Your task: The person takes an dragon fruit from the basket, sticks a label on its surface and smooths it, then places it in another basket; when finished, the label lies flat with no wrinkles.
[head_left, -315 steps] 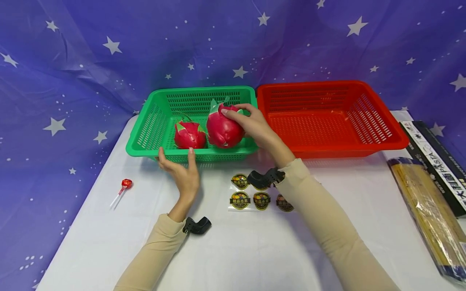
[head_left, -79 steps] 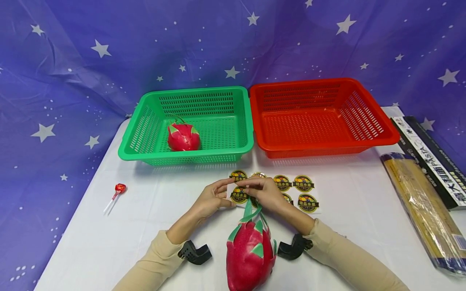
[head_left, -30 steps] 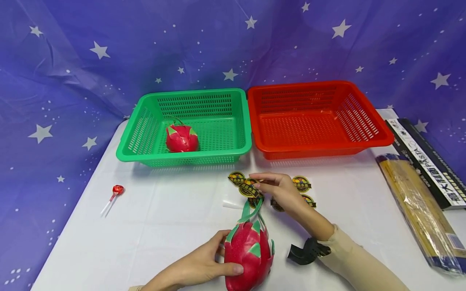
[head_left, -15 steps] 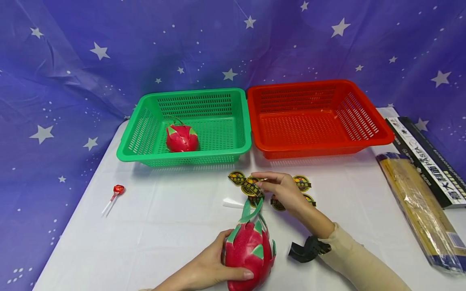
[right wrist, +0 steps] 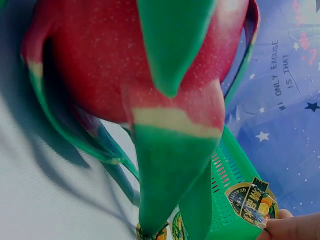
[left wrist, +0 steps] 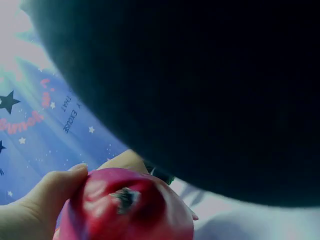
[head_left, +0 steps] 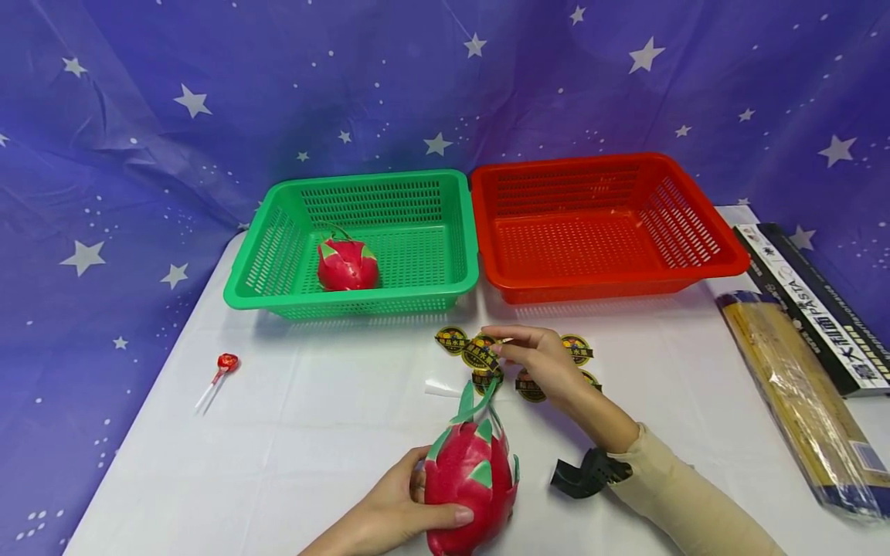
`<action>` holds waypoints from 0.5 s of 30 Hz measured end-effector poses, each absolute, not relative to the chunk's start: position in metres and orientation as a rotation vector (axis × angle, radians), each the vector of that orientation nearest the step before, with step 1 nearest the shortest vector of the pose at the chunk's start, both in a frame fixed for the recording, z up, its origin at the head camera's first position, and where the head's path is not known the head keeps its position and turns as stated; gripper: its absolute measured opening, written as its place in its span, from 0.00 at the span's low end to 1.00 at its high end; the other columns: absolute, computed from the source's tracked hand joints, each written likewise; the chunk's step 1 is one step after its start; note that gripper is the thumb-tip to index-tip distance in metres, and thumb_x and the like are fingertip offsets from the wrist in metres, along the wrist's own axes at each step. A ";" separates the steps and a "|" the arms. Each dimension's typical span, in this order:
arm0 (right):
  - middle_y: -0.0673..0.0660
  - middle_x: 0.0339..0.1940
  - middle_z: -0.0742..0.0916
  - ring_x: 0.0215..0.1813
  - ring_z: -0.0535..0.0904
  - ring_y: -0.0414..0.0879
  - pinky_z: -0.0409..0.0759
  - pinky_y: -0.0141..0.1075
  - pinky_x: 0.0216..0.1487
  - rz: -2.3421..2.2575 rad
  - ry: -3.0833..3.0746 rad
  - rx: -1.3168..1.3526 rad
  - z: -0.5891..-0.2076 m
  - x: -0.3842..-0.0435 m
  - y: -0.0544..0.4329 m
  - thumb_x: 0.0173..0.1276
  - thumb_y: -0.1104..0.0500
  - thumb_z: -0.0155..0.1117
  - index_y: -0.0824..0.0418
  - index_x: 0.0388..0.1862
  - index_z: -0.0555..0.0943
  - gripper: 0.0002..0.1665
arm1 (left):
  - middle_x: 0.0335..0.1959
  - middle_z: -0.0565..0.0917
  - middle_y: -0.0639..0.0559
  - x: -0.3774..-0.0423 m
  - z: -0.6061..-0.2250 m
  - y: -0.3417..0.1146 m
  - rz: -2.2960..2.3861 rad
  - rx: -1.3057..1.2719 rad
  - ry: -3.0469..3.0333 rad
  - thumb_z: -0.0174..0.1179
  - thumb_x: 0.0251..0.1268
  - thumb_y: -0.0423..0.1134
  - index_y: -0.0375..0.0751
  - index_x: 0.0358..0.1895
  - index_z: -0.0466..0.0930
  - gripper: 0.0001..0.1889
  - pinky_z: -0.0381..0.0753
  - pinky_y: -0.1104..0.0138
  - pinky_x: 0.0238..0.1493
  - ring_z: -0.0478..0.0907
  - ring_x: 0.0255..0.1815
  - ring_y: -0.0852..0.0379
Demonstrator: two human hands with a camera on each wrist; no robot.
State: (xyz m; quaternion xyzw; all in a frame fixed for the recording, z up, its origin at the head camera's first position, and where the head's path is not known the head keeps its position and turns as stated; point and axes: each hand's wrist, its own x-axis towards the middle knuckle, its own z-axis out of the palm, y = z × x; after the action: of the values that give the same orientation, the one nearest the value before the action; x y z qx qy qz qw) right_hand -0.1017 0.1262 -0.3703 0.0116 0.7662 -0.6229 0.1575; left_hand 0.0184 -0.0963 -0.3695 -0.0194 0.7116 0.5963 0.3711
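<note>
My left hand (head_left: 399,502) grips a red dragon fruit (head_left: 462,483) with green leaf tips at the table's front; its thumb lies across the fruit's lower end. In the left wrist view the dragon fruit's (left wrist: 117,205) bottom faces the camera. Above the leaf tips, my right hand (head_left: 549,367) pinches a round black-and-gold sticker (head_left: 480,354) between thumb and forefinger. The right wrist view shows that sticker (right wrist: 252,202) at the fingertips. Under and around the right hand lies a clear sheet (head_left: 445,388) with several more stickers, partly covered. A second dragon fruit (head_left: 348,265) sits in the green basket (head_left: 351,300).
A red basket (head_left: 612,287) stands to the right of the green one. At the table's right lie a bag of pasta (head_left: 799,401) and black-and-white boxes (head_left: 820,309). A red lollipop (head_left: 222,368) lies at the left. A starry purple cloth (head_left: 389,85) hangs behind.
The dragon fruit came from the green basket to the table front. The right hand lifted a sticker off the sheet, while the left left the sheet and took hold of the fruit.
</note>
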 end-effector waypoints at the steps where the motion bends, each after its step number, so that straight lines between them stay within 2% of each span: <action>1: 0.51 0.45 0.85 0.37 0.78 0.46 0.72 0.34 0.30 -1.783 2.191 0.039 -0.370 -0.102 0.126 0.61 0.59 0.59 0.53 0.52 0.79 0.19 | 0.47 0.75 0.44 0.018 -0.369 -0.097 1.526 -0.068 1.805 0.67 0.47 0.46 0.30 0.63 0.54 0.43 0.81 0.55 0.39 0.74 0.45 0.53; 7: 0.56 0.53 0.82 0.38 0.80 0.43 0.75 0.38 0.39 -1.809 2.172 0.035 -0.368 -0.102 0.128 0.61 0.60 0.58 0.56 0.54 0.78 0.20 | 0.50 0.74 0.44 0.018 -0.368 -0.104 1.518 -0.131 1.682 0.65 0.48 0.45 0.32 0.62 0.56 0.40 0.80 0.55 0.41 0.72 0.49 0.52; 15: 0.57 0.53 0.82 0.36 0.79 0.42 0.77 0.40 0.42 -1.838 2.176 0.027 -0.364 -0.102 0.130 0.61 0.62 0.58 0.58 0.55 0.77 0.21 | 0.52 0.74 0.45 0.015 -0.363 -0.114 1.712 -0.022 1.480 0.61 0.50 0.37 0.35 0.61 0.61 0.32 0.79 0.59 0.46 0.72 0.51 0.52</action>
State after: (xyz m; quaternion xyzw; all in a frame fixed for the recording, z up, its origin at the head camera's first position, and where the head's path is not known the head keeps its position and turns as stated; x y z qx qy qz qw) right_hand -0.1015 0.1295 -0.3638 0.0092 0.7558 -0.6383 0.1459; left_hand 0.0146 -0.1140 -0.3634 -0.0089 0.5920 0.6846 0.4252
